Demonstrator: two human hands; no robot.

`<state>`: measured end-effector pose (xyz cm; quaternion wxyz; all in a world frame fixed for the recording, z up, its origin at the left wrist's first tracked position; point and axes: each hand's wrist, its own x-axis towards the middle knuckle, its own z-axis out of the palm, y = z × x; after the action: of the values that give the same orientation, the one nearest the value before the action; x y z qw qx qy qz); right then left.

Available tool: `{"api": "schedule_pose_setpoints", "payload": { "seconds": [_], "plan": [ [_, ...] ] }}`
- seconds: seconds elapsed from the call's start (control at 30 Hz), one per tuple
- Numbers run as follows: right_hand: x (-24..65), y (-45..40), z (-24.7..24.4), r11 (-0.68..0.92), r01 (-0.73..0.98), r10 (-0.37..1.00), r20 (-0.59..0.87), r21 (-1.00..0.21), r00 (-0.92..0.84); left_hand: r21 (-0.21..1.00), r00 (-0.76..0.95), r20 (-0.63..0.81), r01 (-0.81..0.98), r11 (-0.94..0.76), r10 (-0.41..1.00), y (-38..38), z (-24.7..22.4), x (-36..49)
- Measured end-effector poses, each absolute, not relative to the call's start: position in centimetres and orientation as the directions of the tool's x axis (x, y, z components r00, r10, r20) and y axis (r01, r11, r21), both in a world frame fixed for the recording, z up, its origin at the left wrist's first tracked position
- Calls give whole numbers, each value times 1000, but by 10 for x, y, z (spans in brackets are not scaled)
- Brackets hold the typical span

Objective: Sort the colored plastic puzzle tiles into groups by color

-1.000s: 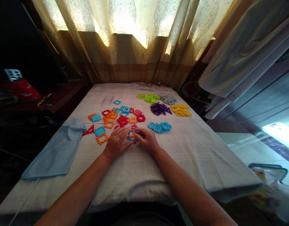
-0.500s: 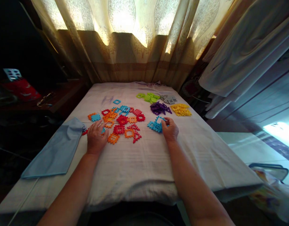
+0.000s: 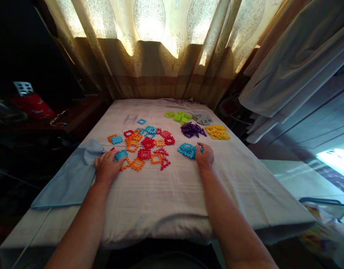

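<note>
1. The left hand (image 3: 108, 164) is laid palm down with spread fingers over a blue plate (image 3: 122, 153) and an orange frame (image 3: 129, 162); whether either is gripped cannot be told.
2. Unsorted red, orange and blue pieces (image 3: 144, 153) are scattered in the middle, so sorting by colour seems to be under way.
3. Fingers of the right hand (image 3: 204, 155) are curled at the right edge of the blue pile (image 3: 185, 150); whether a piece is pinched cannot be seen. For the next move, the blue plate would have to be freed from the orange frame beside it.
4. Half a second earlier, the blue plate was mostly covered by the left hand; more of it is now exposed.
5. A blue piece was then held tilted above the blue pile; now none is seen raised.
</note>
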<state>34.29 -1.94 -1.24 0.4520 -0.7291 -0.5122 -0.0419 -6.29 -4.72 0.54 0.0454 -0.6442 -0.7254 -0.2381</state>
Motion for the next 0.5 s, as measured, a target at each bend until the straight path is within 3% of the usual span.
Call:
{"api": "schedule_pose_setpoints", "payload": {
  "seconds": [0.27, 0.5],
  "plan": [
    [341, -22, -11, -35, 780, 702, 540, -625, 465, 330, -172, 378, 943, 42, 910, -43, -1, -66],
    [340, -23, -9, 31, 773, 703, 564, -633, 434, 276, -81, 496, 959, -69, 864, -46, 8, -61]
  ]
}}
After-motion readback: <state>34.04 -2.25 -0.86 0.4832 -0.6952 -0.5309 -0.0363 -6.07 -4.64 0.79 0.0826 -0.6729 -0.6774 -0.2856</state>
